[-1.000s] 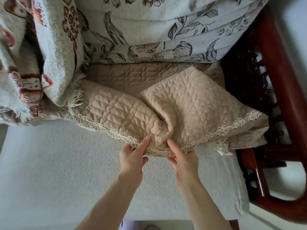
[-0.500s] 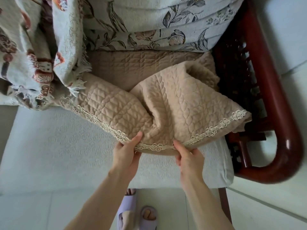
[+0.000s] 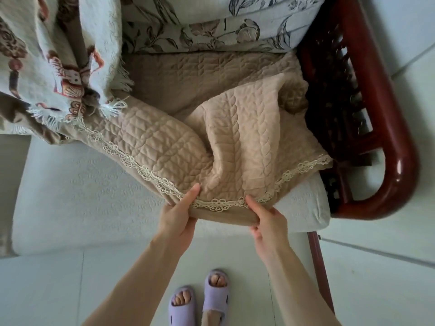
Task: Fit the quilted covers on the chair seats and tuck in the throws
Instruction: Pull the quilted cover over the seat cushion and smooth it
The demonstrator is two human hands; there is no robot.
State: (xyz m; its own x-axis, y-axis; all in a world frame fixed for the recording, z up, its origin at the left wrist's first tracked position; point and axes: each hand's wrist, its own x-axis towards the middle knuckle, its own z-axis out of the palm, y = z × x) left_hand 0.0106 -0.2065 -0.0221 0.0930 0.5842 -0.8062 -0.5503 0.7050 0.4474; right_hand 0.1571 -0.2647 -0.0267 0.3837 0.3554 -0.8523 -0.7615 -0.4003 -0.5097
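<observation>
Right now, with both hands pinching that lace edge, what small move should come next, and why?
Probably draw the lace edge toward the seat's front and spread it sideways. The left hand and right hand pinch it close together, so the tan quilted cover is bunched in a fold, leaving the white seat cushion bare on the left.

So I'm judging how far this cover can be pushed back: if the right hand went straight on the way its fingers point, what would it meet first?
Probably the bunched fold of the quilted cover just beyond the right hand; depth is unclear.
</observation>
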